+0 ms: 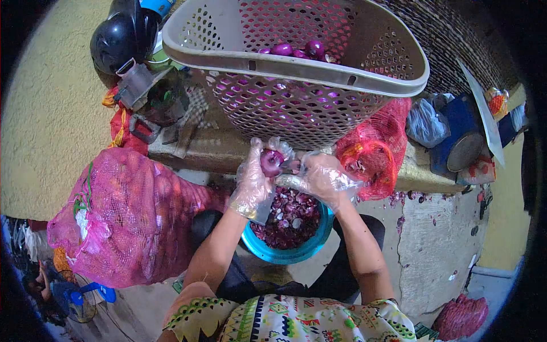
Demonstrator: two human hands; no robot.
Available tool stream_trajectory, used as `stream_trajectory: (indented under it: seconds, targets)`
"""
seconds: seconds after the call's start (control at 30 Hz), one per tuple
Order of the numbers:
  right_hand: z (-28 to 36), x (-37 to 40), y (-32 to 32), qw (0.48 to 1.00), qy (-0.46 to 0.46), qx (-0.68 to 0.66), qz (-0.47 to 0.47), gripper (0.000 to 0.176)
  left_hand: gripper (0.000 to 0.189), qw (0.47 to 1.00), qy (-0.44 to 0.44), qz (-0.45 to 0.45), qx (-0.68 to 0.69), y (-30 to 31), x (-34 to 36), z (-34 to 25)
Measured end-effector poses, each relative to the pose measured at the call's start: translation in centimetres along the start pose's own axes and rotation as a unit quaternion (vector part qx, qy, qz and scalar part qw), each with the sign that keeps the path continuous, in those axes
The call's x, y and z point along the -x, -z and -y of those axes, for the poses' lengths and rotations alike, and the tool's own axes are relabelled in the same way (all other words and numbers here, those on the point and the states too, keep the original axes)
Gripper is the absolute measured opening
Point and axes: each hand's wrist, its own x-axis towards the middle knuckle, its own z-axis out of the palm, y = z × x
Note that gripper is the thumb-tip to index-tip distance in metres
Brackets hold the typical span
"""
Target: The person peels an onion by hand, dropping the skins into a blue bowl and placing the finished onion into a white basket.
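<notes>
A purple onion (272, 162) is held in my left hand (254, 176), which wears a clear plastic glove, its fingers curled round the onion. Just to the right, my right hand (320, 176), also gloved in clear plastic, is closed on a small knife (292, 166) beside the onion; the knife is mostly hidden by the fingers. Below both hands, a turquoise basin (285, 256) between my knees holds dark purple onion skins (288, 219). Directly beyond my hands stands a large grey perforated basket (285, 122) with purple onions (314, 48) inside.
A full pink mesh sack (137, 216) stands at the left. Behind my right hand is a red mesh bag (376, 154). A blue container (456, 137) and plastic bags (426, 126) sit on the ledge at the right. Onion scraps dot the floor.
</notes>
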Motion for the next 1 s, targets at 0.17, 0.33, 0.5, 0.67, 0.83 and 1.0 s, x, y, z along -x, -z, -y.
stream_trajectory:
  seconds: [0.17,0.33,0.5,0.67,0.83,1.0]
  targets:
    - [-0.1,-0.1,0.1,0.999,-0.02,0.03,0.008,0.056,0.039,1.0,-0.002,-0.004,0.013,-1.2,0.5,0.2]
    - [-0.8,-0.2,-0.5,1.0,0.004,0.028,0.003,0.06,0.039,0.999,-0.001,0.038,0.026,-0.7,0.1,0.4]
    - [-1.3,-0.2,-1.0,1.0,0.008,-0.024,0.008,0.05,0.039,0.999,0.008,0.034,0.037,0.0,-0.4,0.6]
    - [-1.6,-0.1,-1.5,0.999,0.013,-0.026,0.027,0.045,0.041,0.999,-0.01,-0.044,0.002,-0.8,0.1,0.2]
    - [-0.1,-0.2,-0.1,1.0,-0.012,-0.004,0.01,0.048,0.041,1.0,0.0,0.006,0.009,-0.7,0.2,0.4]
    - [-0.4,-0.4,-1.2,1.0,-0.012,0.005,-0.015,0.052,0.049,1.0,-0.026,-0.006,-0.012,-0.4,-0.1,0.5]
